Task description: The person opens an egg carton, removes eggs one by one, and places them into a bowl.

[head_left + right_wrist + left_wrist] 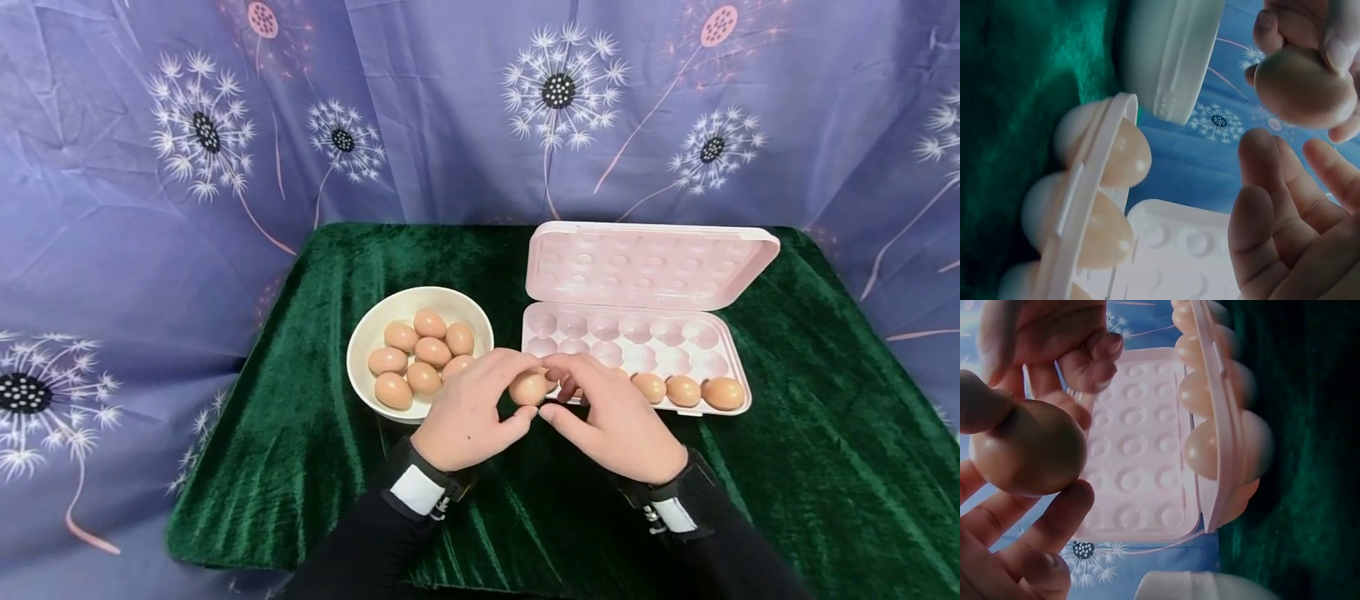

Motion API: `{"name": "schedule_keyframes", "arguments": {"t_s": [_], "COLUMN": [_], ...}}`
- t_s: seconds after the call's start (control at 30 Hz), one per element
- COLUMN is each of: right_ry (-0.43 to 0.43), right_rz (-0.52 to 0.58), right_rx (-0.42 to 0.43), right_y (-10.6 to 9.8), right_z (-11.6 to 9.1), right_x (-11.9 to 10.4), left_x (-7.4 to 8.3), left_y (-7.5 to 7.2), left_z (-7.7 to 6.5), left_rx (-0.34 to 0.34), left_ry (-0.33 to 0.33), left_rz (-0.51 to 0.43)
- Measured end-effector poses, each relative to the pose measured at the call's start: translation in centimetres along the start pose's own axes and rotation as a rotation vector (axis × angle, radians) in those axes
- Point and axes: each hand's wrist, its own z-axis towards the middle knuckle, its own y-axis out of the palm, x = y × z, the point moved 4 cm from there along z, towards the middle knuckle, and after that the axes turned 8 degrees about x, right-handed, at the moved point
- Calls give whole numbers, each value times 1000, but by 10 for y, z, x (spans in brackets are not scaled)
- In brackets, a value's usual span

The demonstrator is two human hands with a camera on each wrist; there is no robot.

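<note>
My left hand point(476, 408) pinches a brown egg point(528, 389) between its thumb and fingers, above the front left corner of the pink egg carton point(738, 367). In the left wrist view the held egg point(1029, 450) sits between thumb and fingertips. My right hand point(618, 417) hovers just right of it, fingers bent loosely; in the right wrist view its fingertips point(1259, 150) are apart from the egg, near its underside. Brown eggs point(683, 391) line the carton's front row, partly hidden behind my right hand. The two rows behind show bare cups.
The carton's lid point(652, 258) stands raised at the back. Left of my hands, a cream bowl point(360, 367) holds several brown eggs point(432, 352). Green velvet cloth point(270, 475) covers the table, with a dandelion-patterned curtain point(442, 100) behind it.
</note>
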Motion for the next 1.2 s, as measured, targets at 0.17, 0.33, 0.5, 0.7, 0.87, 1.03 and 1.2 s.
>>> {"name": "schedule_keyframes", "arguments": {"t_s": [0.17,0.33,0.5,0.7,0.87,1.03,1.2], "right_ry": [-3,-9,-7,14,125,216,241], "right_rz": [23,45,62,72,12,-77,-158], "right_rx": [-7,6,-2,10,53,90,66], "right_y": [5,8,13,10,-1,-13,-10], "right_z": [2,4,4,7,11,15,21], "right_x": [-1,1,4,10,27,44,52], "left_x": [2,2,1,-7,-26,-49,-71], "left_y": [4,5,4,-1,-22,-49,-69], "left_z": [-1,-2,-4,-4,-7,-13,-25], "left_rx": [3,2,-10,-51,-4,50,28], "left_ry": [10,13,50,41,-55,-144,-262], "left_rz": [38,86,120,48,96,189,273]}}
